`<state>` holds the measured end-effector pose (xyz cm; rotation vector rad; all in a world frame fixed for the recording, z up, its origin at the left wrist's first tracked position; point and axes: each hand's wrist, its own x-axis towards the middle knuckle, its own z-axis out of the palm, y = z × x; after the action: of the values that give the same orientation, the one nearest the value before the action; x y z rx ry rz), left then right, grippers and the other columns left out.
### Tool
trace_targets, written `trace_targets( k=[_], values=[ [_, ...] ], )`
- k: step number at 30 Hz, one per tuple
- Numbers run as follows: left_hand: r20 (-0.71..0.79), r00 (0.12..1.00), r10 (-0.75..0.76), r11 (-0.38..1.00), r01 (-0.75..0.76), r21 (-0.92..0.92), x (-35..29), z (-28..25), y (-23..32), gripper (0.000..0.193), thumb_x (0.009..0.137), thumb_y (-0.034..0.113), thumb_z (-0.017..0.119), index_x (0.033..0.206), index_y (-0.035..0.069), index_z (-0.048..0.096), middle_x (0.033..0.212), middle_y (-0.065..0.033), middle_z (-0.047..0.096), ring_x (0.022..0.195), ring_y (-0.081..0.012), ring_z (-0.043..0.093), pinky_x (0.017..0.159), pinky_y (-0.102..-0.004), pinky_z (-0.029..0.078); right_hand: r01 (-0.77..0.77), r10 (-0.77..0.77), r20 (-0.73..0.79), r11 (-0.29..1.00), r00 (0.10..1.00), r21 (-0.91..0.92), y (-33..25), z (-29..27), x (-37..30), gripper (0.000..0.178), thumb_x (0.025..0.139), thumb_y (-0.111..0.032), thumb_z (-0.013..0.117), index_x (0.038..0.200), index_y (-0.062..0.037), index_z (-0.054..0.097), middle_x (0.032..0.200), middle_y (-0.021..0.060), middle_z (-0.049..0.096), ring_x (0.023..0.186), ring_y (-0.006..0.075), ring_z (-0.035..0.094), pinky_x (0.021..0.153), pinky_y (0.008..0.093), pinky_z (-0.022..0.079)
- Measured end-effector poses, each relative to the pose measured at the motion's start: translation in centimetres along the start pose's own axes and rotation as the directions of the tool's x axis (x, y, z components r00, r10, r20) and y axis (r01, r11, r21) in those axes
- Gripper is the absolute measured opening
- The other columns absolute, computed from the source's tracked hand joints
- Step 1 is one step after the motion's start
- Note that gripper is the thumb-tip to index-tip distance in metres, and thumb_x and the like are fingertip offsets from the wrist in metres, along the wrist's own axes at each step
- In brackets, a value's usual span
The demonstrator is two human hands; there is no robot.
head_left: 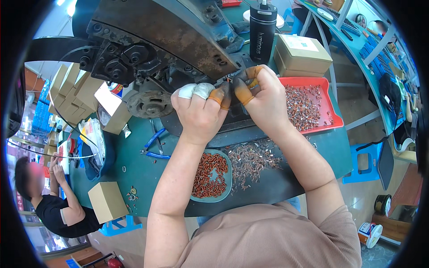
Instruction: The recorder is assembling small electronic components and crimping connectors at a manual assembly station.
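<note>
Both hands work at the foot of a heavy, worn metal press [174, 33]. My left hand [199, 111] has its fingers curled in, with white and orange cots on several fingertips. Opposite it, my right hand [268, 98] pinches with thumb and forefinger in darkly stained orange cots. The fingertips almost meet under the machine; whatever they hold is too small or hidden to make out. Between my forearms, a pale green tray [229, 183] holds many small copper-coloured cylinders [206, 184]. Loose small metal pieces [252, 163] are scattered beside it on the bench.
A red tray [337, 117] of small metal parts lies right of my right hand, near a cardboard box [304, 56] and a black bottle [262, 33]. Blue-handled pliers [155, 138] lie on the left. Another person [62, 203] sits at the far left, beside a carton [107, 202].
</note>
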<state>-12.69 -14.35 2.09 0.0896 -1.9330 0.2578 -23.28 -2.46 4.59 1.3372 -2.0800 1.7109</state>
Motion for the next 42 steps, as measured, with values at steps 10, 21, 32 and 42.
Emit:
trace_targets(
  k=[10,21,32,42],
  values=[
    [-0.022,1.0,0.004,1.0,-0.004,0.009,0.1,0.2,-0.1,0.031,0.063,0.016,0.078,0.086,0.013,0.058,0.091,-0.0032,0.059,0.089,-0.0253,0.054,0.075,-0.0413,0.037,0.014,-0.014,-0.006,0.999,1.0,0.03,0.0,0.0,-0.1,0.018,0.079,-0.004,0.072,0.09,0.0031,0.061,0.086,0.0069,0.057,0.073,0.0125,0.061,0.058,0.0239,0.051],
    [-0.054,0.999,-0.004,1.0,0.005,0.007,0.0,0.3,-0.1,0.03,0.064,0.015,0.078,0.085,0.013,0.057,0.088,-0.0031,0.057,0.085,-0.0252,0.053,0.074,-0.0409,0.038,-0.187,0.188,0.028,0.931,0.982,0.312,-0.3,1.4,-1.2,0.013,0.083,-0.003,0.07,0.094,0.0021,0.064,0.089,0.0054,0.059,0.075,0.0084,0.058,0.063,0.0223,0.048],
    [0.561,0.755,-0.34,0.893,0.447,-0.061,-2.3,-9.5,3.7,0.026,0.071,0.015,0.078,0.094,0.012,0.067,0.09,-0.0064,0.057,0.089,-0.0279,0.052,0.081,-0.0391,0.036,-0.029,0.027,-0.013,0.984,1.0,-0.175,2.2,-6.8,-4.3,0.013,0.092,-0.007,0.06,0.104,-0.001,0.061,0.091,0.0075,0.061,0.08,0.0117,0.058,0.071,0.0262,0.048],
    [0.704,0.574,-0.417,0.848,0.525,0.075,-7.1,-11.2,5.4,0.016,0.072,0.016,0.077,0.084,0.008,0.069,0.083,-0.0084,0.059,0.089,-0.0277,0.052,0.091,-0.0429,0.031,-0.064,0.093,0.188,0.985,0.978,-0.157,2.2,-9.0,-8.4,0.016,0.084,0.0,0.067,0.099,-0.0032,0.067,0.085,0.0045,0.06,0.071,0.0115,0.054,0.061,0.0237,0.043]
  ],
)
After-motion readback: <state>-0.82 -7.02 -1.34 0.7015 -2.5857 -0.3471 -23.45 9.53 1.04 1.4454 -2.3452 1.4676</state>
